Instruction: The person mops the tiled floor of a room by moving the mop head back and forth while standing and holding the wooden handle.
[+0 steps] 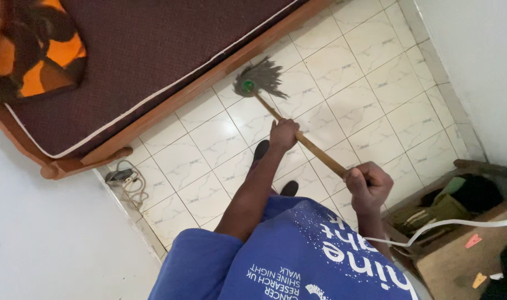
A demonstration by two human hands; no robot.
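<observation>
Both hands grip a string mop by its wooden handle. Left hand: grip wrapped tight round mid-handle. Right hand: grip clenched round upper end. Mop head w/ green hub lies on the white tiled floor, just beside the wooden bed frame. Dark shoes stand below left hand. White cable crosses a brown cardboard box at right.
</observation>
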